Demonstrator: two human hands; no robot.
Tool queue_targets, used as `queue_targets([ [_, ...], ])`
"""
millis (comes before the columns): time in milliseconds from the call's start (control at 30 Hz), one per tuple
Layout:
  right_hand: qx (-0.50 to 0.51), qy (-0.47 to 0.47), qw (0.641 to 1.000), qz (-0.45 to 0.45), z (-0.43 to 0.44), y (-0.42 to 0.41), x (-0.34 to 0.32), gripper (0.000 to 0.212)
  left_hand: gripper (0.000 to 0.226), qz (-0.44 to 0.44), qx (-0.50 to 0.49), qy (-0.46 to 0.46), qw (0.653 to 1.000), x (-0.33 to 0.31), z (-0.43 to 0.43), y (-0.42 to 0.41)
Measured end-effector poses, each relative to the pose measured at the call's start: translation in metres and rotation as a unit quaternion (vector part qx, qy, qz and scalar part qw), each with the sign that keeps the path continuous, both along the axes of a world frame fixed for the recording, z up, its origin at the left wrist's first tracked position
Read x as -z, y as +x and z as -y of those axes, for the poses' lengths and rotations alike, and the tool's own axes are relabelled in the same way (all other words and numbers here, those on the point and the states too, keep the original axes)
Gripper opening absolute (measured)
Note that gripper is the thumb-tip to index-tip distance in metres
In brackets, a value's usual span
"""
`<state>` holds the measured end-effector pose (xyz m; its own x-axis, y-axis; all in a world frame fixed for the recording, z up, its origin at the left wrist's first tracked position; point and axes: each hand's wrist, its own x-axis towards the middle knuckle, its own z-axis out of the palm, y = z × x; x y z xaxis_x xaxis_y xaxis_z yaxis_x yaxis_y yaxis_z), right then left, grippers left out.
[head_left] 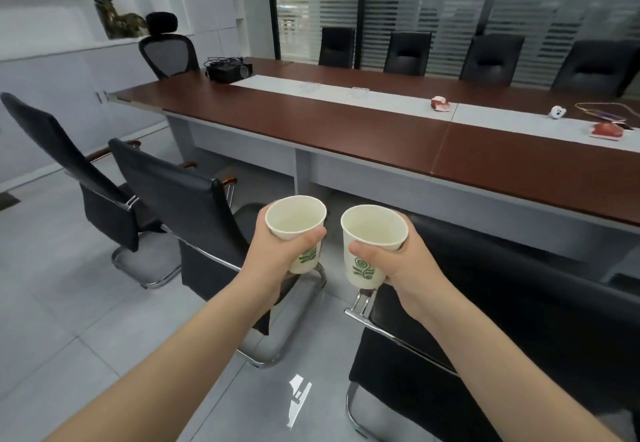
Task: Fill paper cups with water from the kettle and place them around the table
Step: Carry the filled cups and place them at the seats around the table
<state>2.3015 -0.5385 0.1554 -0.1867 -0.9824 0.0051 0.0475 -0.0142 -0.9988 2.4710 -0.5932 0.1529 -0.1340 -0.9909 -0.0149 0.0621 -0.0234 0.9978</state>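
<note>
- Left hands-side: the left hand [273, 258] has its fingers and thumb curled round the left paper cup [296, 219], gripping it upright in the air above the back of a black near chair [180, 199].
- The right hand [408, 261] grips the right paper cup [374, 230] in the same way, upright, just beside the left one; the two rims are apart.
- Both cups are white with a green swirl print facing the camera and mouths open upward. Whether they hold water cannot be told.
- The counter [311, 122], long and brown with a white strip down its middle, lies beyond both cups; neither cup touches it.
- On the counter: a black projector [228, 69] with cables at the far left end, and a red-and-white item [440, 103] on the strip further right.
- A second near chair [519, 303] stands below the right forearm; far chairs [407, 53] line the counter's opposite side.
</note>
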Motion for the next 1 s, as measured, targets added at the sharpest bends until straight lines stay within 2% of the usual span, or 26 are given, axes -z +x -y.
queue_targets([
  [67, 0.014, -0.004, 1.000, 0.009, 0.028, -0.001, -0.001, 0.059, 0.069, 0.005, 0.001, 0.002, 1.000, -0.003, 0.027, -0.003],
  [167, 0.041, -0.017, 0.999, 0.013, 0.072, -0.002, -0.007, 0.054, 0.066, -0.007, 0.006, -0.003, 1.000, -0.008, 0.071, -0.008],
  [333, 0.078, -0.030, 0.996, 0.014, 0.123, -0.006, -0.012, 0.083, 0.075, -0.018, 0.022, -0.004, 1.000, -0.013, 0.126, -0.018],
  [400, 0.095, -0.028, 0.995, 0.012, 0.142, -0.010, -0.014, 0.087, 0.067, -0.025, 0.027, 0.000, 0.999, -0.012, 0.147, -0.024],
  [467, 0.106, -0.025, 0.994, 0.007, 0.157, -0.015, -0.016, 0.086, 0.068, -0.028, 0.034, 0.001, 0.999, -0.012, 0.164, -0.029],
  [667, 0.166, -0.019, 0.986, 0.014, 0.199, -0.024, -0.011, 0.073, 0.066, -0.023, 0.069, -0.009, 0.997, -0.003, 0.221, -0.050],
  [800, 0.216, -0.014, 0.976, 0.026, 0.226, -0.031, -0.010, 0.059, 0.079, -0.017, 0.103, -0.005, 0.994, 0.002, 0.264, -0.067],
  [900, 0.246, -0.022, 0.969, 0.030, 0.243, -0.038, -0.012, 0.046, 0.075, -0.010, 0.122, -0.016, 0.992, 0.004, 0.289, -0.080],
  [1000, 0.286, -0.022, 0.957, 0.034, 0.264, -0.046, -0.012, 0.043, 0.065, -0.016, 0.138, -0.014, 0.990, 0.006, 0.314, -0.097],
])
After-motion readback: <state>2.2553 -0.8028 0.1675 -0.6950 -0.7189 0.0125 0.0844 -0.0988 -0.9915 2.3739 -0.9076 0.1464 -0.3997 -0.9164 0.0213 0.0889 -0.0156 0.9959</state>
